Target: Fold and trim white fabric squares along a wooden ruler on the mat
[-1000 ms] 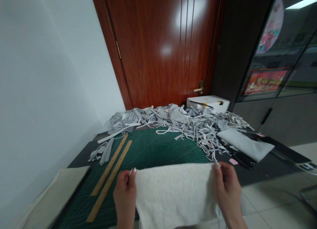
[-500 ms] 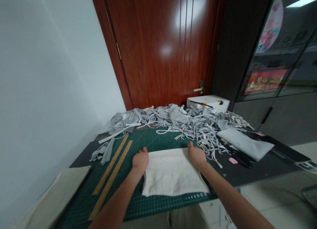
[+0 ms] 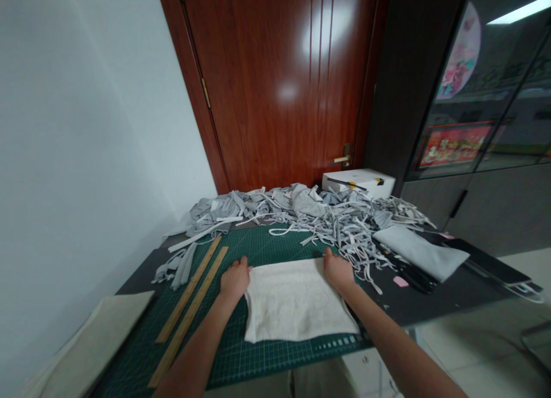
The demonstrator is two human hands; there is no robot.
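Observation:
A cream-white piece of cloth (image 3: 298,304) lies spread over the green cutting mat (image 3: 258,358), near its front edge. My left hand (image 3: 235,279) is closed at the cloth's far left corner, fingers curled against the edge. At the far right corner, my right hand (image 3: 338,271) pinches the cloth between thumb and fingers. The fabric's far edge runs nearly straight between both hands, and its near edge lies slightly wavy. Parts of the side edges are hidden by my hands and right forearm.
Two wooden rulers (image 3: 196,306) lie left of the cloth. Beige fabric (image 3: 101,335) rests at the table's left. Grey scraps and strips (image 3: 310,205) are heaped along the back, before a white box (image 3: 359,181). A grey pouch (image 3: 419,251) and black phone-like slab (image 3: 486,263) sit right.
My left hand has shifted slightly left with the cloth's far left corner, leaving the far edge a little wider. The right hand keeps its grip. The view has moved slightly.

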